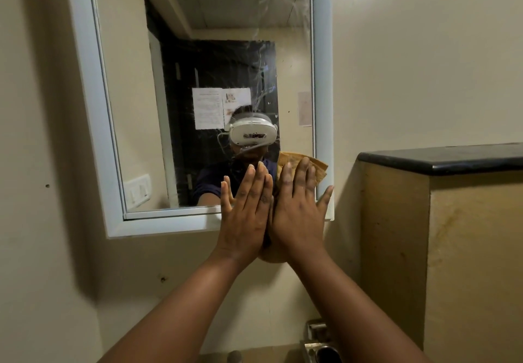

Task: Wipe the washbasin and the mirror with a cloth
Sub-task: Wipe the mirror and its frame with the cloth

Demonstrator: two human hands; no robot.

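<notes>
Both hands flat and side by side, fingers spread, pressed against the lower right corner of the white-framed rectangular wall mirror (pixel 93 113). Right hand (pixel 297 212) pins a folded tan cloth (pixel 317 170) to the glass; cloth edge sticks out above its fingertips and a fold shows below the heels of both hands. Left hand (pixel 243 215) touches the right one along the thumb side, palm apparently on the same cloth, though that contact is hidden. Streaky smears on the glass above the hands. Black-topped wooden cabinet (pixel 441 158) right of the hands. Metal tap fitting (pixel 319 343) below the right forearm, washbasin itself barely visible.
</notes>
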